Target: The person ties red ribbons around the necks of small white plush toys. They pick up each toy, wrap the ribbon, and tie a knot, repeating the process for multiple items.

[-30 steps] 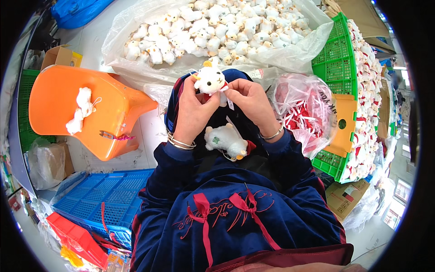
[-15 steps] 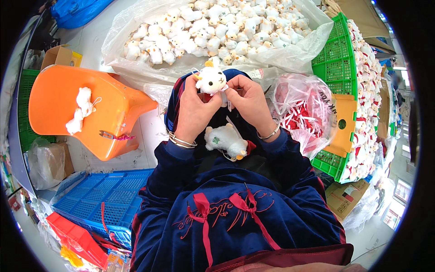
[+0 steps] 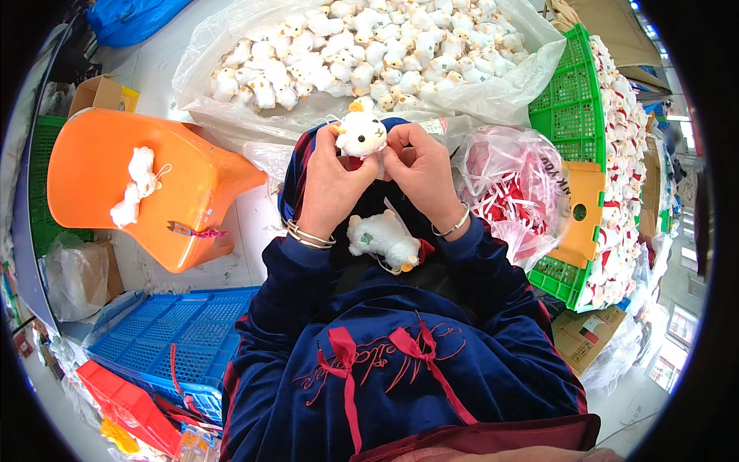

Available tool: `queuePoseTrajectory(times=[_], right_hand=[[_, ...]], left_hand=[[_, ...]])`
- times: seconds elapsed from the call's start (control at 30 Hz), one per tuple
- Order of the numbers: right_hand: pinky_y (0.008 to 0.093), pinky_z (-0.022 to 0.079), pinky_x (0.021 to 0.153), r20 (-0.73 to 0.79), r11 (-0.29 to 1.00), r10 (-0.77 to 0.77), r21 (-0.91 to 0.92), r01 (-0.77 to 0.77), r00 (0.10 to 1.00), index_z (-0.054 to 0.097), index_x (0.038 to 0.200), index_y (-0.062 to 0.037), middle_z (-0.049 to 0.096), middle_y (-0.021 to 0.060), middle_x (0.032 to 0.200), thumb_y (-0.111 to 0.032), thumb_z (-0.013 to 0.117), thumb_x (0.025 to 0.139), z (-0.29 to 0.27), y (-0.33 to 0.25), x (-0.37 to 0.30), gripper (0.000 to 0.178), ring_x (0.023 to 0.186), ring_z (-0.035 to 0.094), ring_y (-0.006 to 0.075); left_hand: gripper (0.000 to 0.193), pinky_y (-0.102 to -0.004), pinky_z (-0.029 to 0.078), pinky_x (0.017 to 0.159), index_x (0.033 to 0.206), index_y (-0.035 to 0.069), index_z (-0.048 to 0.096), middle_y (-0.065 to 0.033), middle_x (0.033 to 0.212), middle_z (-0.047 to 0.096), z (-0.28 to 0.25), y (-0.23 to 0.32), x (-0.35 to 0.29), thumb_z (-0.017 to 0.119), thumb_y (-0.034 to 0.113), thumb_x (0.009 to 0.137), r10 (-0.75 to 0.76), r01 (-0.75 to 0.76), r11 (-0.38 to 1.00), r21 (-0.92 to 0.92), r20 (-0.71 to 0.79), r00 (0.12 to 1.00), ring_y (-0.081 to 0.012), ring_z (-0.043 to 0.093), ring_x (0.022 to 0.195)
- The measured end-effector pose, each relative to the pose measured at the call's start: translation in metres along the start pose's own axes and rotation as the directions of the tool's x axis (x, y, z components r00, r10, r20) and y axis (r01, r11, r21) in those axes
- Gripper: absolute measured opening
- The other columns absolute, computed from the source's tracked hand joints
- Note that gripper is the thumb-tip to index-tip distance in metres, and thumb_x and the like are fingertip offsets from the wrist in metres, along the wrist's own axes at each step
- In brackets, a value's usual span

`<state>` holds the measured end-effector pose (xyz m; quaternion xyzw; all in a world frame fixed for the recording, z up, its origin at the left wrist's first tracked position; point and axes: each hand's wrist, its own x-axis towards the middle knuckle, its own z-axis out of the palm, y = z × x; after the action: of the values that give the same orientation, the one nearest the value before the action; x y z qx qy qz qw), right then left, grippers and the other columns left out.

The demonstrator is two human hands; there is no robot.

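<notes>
A white plush sheep (image 3: 362,138) with yellow ears is held up over my lap, its face turned to the right. My left hand (image 3: 336,181) is closed round its body, with a bit of red showing under the thumb. At the toy's neck, my right hand (image 3: 422,165) pinches what looks like a narrow ribbon, mostly hidden by the fingers. A second plush sheep (image 3: 382,241), with a green patch and a red piece at its neck, lies on its side in my lap below my hands.
Heaped plush toys (image 3: 369,54) fill a clear plastic sheet ahead. An orange stool (image 3: 192,165) at left carries white plush toys (image 3: 138,187) and small snips (image 3: 185,229). At right stand a bag of red and white ribbons (image 3: 512,200) and a green crate (image 3: 566,115). Blue crate (image 3: 185,331) lies lower left.
The fingers of my right hand have shifted slightly at the toy's neck, and the pale ribbon end below them shows less. The plush sheep has turned a little to the right.
</notes>
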<state>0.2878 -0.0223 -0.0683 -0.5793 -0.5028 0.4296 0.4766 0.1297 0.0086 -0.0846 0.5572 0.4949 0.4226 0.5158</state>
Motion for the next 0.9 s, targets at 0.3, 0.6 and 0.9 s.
queuePoseTrajectory(times=[0.3,0.6,0.9], right_hand=[[0.0263,0.054,0.065,0.009,0.948,-0.189,-0.259,0.185,0.982,0.066,0.107,-0.0021,0.065,0.0071,0.089,-0.001,0.072,0.087,-0.004,0.002,0.000,0.021,0.074,0.065,0.0137],[0.0281,0.053,0.062,-0.035,0.912,-0.290,-0.312,0.265,0.956,0.069,0.102,-0.0036,0.064,0.0071,0.096,0.000,0.073,0.085,0.001,-0.006,0.000,0.017,0.071,0.064,0.0171],[0.0268,0.053,0.062,-0.034,0.907,-0.313,-0.307,0.288,0.949,0.067,0.096,-0.0014,0.064,0.0070,0.093,0.002,0.071,0.085,0.000,0.002,0.002,0.012,0.071,0.065,0.0153]], left_hand=[[0.053,-0.0282,0.057,0.082,0.126,-0.004,0.051,-0.0141,0.113,0.069,-0.001,0.000,0.001,0.080,0.014,0.086,-0.003,0.002,0.999,0.038,0.029,1.000,-0.0152,0.070,0.098],[0.051,-0.0264,0.058,0.080,0.127,-0.005,0.050,-0.0126,0.113,0.069,-0.003,0.005,0.002,0.077,0.012,0.087,-0.029,0.028,0.999,0.023,0.044,0.999,-0.0122,0.070,0.096],[0.051,-0.0290,0.057,0.081,0.125,-0.005,0.051,-0.0150,0.111,0.069,-0.002,0.002,0.004,0.078,0.014,0.085,-0.010,0.008,0.999,0.047,0.029,1.000,-0.0160,0.071,0.096]])
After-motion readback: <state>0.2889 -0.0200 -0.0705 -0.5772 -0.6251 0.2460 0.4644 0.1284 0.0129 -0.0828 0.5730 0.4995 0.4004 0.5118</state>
